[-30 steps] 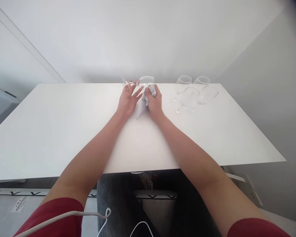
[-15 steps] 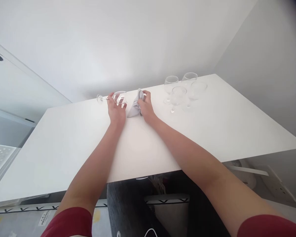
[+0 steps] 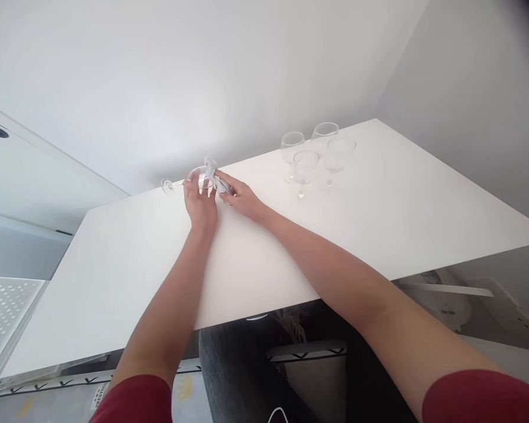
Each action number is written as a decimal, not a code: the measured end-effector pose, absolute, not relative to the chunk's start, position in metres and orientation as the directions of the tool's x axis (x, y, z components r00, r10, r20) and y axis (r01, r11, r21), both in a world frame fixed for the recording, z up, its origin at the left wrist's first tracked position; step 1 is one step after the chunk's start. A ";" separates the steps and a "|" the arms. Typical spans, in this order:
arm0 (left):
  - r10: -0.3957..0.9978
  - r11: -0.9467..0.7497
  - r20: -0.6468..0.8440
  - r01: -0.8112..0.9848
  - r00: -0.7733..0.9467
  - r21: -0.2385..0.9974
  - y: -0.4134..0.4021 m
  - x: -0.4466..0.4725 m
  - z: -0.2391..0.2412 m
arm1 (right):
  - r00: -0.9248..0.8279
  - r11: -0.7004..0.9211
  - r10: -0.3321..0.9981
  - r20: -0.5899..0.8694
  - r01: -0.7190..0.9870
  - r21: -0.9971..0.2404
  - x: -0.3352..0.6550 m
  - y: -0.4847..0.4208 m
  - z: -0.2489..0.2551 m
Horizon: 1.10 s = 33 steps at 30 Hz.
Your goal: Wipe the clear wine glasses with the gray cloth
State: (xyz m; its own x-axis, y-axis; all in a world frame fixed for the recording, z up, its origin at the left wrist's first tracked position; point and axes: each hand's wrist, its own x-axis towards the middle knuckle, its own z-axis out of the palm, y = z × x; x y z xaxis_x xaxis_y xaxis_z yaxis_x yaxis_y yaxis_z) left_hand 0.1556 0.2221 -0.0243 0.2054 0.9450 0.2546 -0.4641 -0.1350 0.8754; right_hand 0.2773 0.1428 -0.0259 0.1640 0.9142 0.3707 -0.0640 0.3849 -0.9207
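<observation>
My left hand [image 3: 200,202] is closed round the bowl of a clear wine glass [image 3: 196,176]. The glass lies tilted on its side, its stem and foot pointing left and its mouth to the right. With my right hand [image 3: 241,197] I grip a light grey cloth [image 3: 217,178], bunched up at the rim of the glass. Part of the cloth covers the mouth; whether some of it is inside the bowl I cannot tell.
Several clear stemmed glasses [image 3: 306,167] stand upright in a group on the white table [image 3: 255,270], to the right of my hands. A white wall [image 3: 229,76] rises behind the table's far edge. A perforated white panel [image 3: 9,311] is at the left.
My right hand has brought the cloth leftward, from apart from the glass to its rim. My left hand still holds the glass. The view has shifted slightly.
</observation>
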 end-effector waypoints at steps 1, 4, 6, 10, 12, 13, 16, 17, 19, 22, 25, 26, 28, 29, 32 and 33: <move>0.941 -0.148 0.266 -0.456 0.208 0.878 0.222 0.154 -0.024 | 0.138 0.365 0.925 0.353 -0.071 -0.928 0.278 0.143 -0.026; 0.933 -0.166 0.289 -0.453 0.217 0.876 0.218 0.153 -0.020 | 0.074 0.339 0.940 0.332 -0.127 -0.932 0.279 0.143 -0.025; 0.925 -0.163 0.297 -0.461 0.235 0.872 0.215 0.153 -0.017 | 0.046 0.315 0.949 0.312 -0.161 -0.935 0.279 0.142 -0.023; 0.909 -0.128 0.295 -0.476 0.296 0.870 0.210 0.156 -0.013 | -0.035 0.215 0.973 0.229 -0.222 -0.951 0.278 0.139 -0.020; 0.905 -0.105 0.285 -0.485 0.314 0.868 0.210 0.158 -0.013 | -0.097 0.163 0.974 0.204 -0.322 -0.933 0.280 0.137 -0.019; 0.903 -0.099 0.286 -0.493 0.320 0.864 0.211 0.158 -0.013 | -0.122 0.136 0.973 0.198 -0.393 -0.909 0.282 0.137 -0.019; 0.884 -0.103 0.311 -0.505 0.349 0.857 0.215 0.158 -0.015 | -0.151 0.086 0.964 0.217 -0.597 -0.797 0.292 0.137 -0.019; 0.877 -0.105 0.320 -0.506 0.359 0.856 0.217 0.157 -0.016 | -0.153 0.085 0.961 0.232 -0.636 -0.767 0.294 0.137 -0.019; 0.866 -0.108 0.338 -0.523 0.368 0.845 0.220 0.157 -0.019 | -0.160 0.094 0.955 0.251 -0.638 -0.764 0.296 0.138 -0.020; 0.878 -0.083 0.316 -0.536 0.360 0.840 0.222 0.159 -0.022 | -0.061 0.192 0.967 0.246 -0.455 -0.870 0.287 0.142 -0.023; 0.903 -0.047 0.241 -0.477 0.355 0.877 0.218 0.162 -0.024 | 0.113 0.370 0.927 0.357 -0.122 -0.921 0.271 0.145 -0.027; 0.907 -0.056 0.239 -0.462 0.347 0.885 0.215 0.163 -0.024 | 0.150 0.408 0.903 0.402 -0.011 -0.913 0.267 0.146 -0.027; 0.904 -0.100 0.269 -0.449 0.331 0.888 0.211 0.164 -0.022 | 0.201 0.432 0.867 0.456 0.151 -0.889 0.263 0.147 -0.028; 0.900 -0.119 0.285 -0.442 0.329 0.889 0.209 0.164 -0.021 | 0.227 0.431 0.855 0.465 0.185 -0.883 0.264 0.147 -0.029; 0.880 -0.124 0.299 -0.429 0.370 0.895 0.209 0.163 -0.018 | 0.244 0.422 0.873 0.421 0.050 -0.905 0.270 0.149 -0.029; 0.871 -0.112 0.300 -0.437 0.390 0.892 0.210 0.162 -0.017 | 0.225 0.400 0.898 0.378 -0.061 -0.915 0.273 0.150 -0.029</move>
State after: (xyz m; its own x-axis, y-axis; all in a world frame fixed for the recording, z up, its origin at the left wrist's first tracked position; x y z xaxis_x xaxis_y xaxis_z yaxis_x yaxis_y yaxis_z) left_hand 0.1621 0.2096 -0.0170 0.3896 0.8707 0.3000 -0.4372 -0.1118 0.8924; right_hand 0.2734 0.1497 -0.0286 0.2248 0.8983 0.3776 -0.0612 0.3998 -0.9146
